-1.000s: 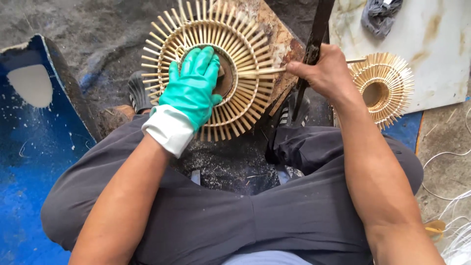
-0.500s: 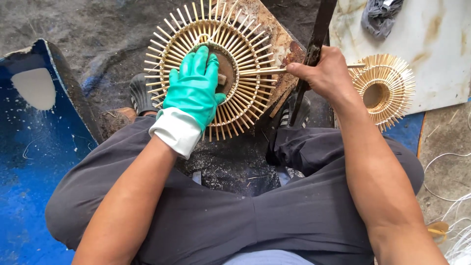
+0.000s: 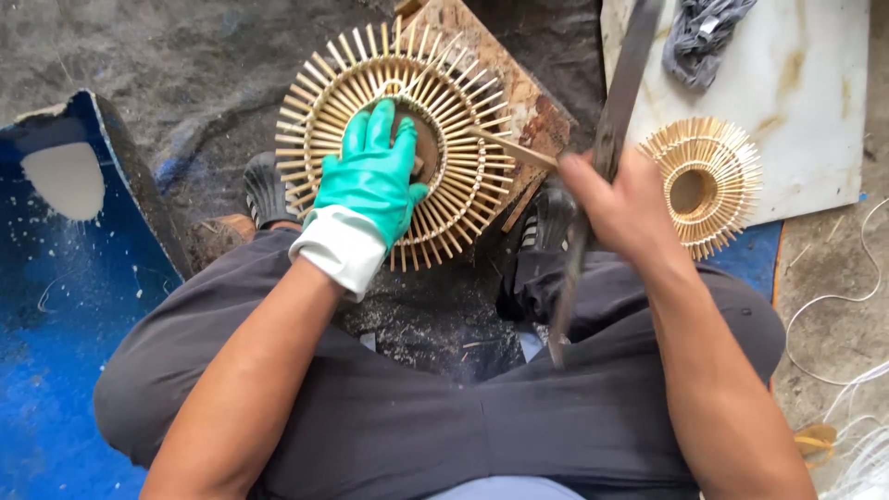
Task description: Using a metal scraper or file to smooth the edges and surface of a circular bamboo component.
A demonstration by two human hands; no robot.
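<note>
- The left hand (image 3: 370,181), covered by a green glove with a white cuff, is laid flat with its fingers spread on the middle of a large round bamboo frame (image 3: 398,139); nothing is gripped, the frame is only pressed down.
- The right hand (image 3: 616,204), bare, is closed around a long dark blade (image 3: 602,157), which is held nearly upright, its upper end running out past the top edge of the view and its lower end reaching down between the knees.
- A thin bamboo stick (image 3: 514,148) is seen running from the frame's hub out to the right hand's fingertips; whether it is pinched there cannot be told.
- The large frame, made of two rings joined by many short spokes that stick out like sun rays, is lying on a worn wooden block (image 3: 519,93) on the ground, just ahead of the person's knees.
- A smaller bamboo frame (image 3: 704,181) of the same kind is placed to the right, partly on a stained white board (image 3: 796,102), and is touched by neither hand.
- A crumpled grey cloth (image 3: 708,32) is left at the top of that board.
- Dark trousers (image 3: 417,417) are worn by the seated person, and black shoes (image 3: 269,190) are seen beside the block.
- A blue plastic sheet (image 3: 65,306) is spread on the left.
- Pale cord (image 3: 852,370) is looped on the ground at the far right.
</note>
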